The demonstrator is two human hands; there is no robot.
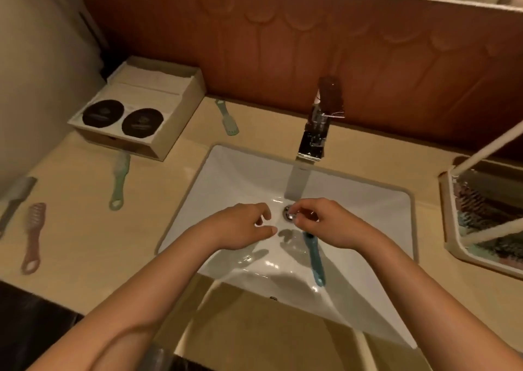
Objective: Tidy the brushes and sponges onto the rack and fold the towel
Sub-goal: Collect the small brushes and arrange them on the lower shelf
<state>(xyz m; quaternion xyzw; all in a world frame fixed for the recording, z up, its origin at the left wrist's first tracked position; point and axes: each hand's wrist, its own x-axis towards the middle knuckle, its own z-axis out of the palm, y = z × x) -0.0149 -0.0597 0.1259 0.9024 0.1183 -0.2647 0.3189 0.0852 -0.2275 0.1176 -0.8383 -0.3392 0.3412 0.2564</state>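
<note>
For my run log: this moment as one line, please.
left hand: open, over sink | right hand: at blue brush, grip unclear | pink brush: on counter

Left edge cuts off the grey brush point(17, 193).

A white rectangular sink basin point(226, 178) sits in a beige countertop point(79, 229), a chrome faucet point(312, 141) over its metal drain point(288, 213). At left, a cream box point(181, 107) holds two dark round discs point(103, 113) below red-brown wood panelling point(283, 45).
</note>
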